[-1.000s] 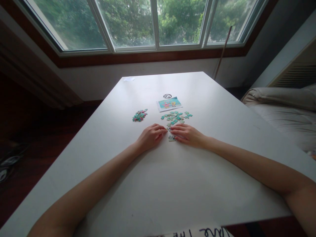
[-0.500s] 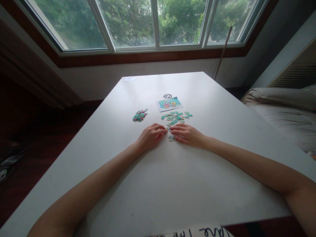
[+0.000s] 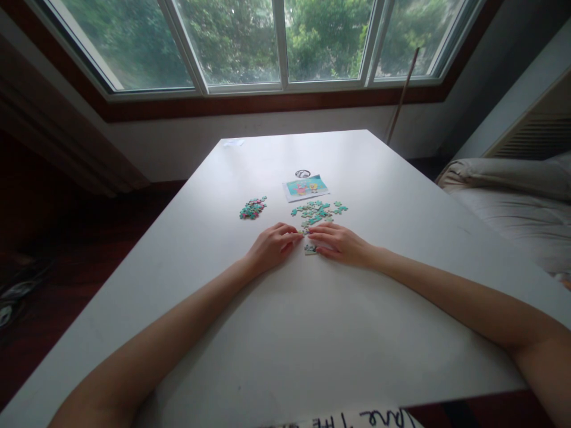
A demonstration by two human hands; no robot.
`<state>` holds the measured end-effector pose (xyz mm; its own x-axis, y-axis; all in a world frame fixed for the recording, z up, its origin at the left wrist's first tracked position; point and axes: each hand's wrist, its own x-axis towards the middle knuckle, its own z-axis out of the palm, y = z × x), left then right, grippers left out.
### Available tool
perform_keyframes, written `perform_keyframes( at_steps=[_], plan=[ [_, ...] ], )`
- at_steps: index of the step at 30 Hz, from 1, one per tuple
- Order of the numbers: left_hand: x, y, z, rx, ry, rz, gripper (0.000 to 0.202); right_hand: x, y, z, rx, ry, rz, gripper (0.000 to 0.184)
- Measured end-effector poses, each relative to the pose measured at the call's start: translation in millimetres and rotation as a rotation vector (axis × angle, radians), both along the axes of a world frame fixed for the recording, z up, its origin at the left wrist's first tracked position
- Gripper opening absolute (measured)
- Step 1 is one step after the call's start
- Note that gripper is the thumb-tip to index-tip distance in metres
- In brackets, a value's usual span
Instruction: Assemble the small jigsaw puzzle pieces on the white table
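On the white table, my left hand (image 3: 275,246) rests with its thumb and index finger pinched together at a small jigsaw puzzle piece (image 3: 301,232), partly hidden by the fingertips. My right hand (image 3: 339,244) lies opposite, its fingers stretched out and its fingertips close to the same piece. Its thumb reaches the edge of a few joined jigsaw pieces (image 3: 309,250), with a straight lower edge. Just beyond both hands spread loose turquoise jigsaw pieces (image 3: 316,209). The right fingers cover some of the nearer ones.
A heap of green and pink pieces (image 3: 252,208) lies to the left. Behind the loose pieces are a picture card (image 3: 307,188) and a round dark-edged item (image 3: 303,173). A paper with handwriting (image 3: 357,421) shows at the near edge. A padded seat (image 3: 499,208) stands right of the table (image 3: 250,356).
The fingertips of both hands shift very slightly around the small piece, and a little more of it shows. Arms, heap and card stay in place.
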<state>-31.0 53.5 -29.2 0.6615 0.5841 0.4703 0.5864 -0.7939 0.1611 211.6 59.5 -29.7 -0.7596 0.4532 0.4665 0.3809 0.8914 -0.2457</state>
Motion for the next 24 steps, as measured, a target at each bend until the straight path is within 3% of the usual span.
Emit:
perform_keyframes(
  at_steps=[6, 12, 18, 24],
  plan=[
    [0.3, -0.8, 0.9, -0.013, 0.002, 0.001, 0.028, -0.4, -1.4, 1.3, -0.012, 0.051, -0.088, 0.014],
    [0.6, -0.8, 0.2, -0.012, 0.003, 0.007, 0.028, -0.5, -0.7, 1.7, -0.006, 0.044, -0.036, 0.016],
    [0.4, -2.4, -0.2, -0.066, -0.016, 0.110, 0.023, -0.3, -0.3, 1.5, -0.008, 0.041, 0.008, 0.018],
    [-0.5, -2.0, -2.0, -0.090, -0.020, 0.093, 0.023, 0.0, -0.6, 1.7, -0.007, 0.029, 0.008, 0.016]
  ],
)
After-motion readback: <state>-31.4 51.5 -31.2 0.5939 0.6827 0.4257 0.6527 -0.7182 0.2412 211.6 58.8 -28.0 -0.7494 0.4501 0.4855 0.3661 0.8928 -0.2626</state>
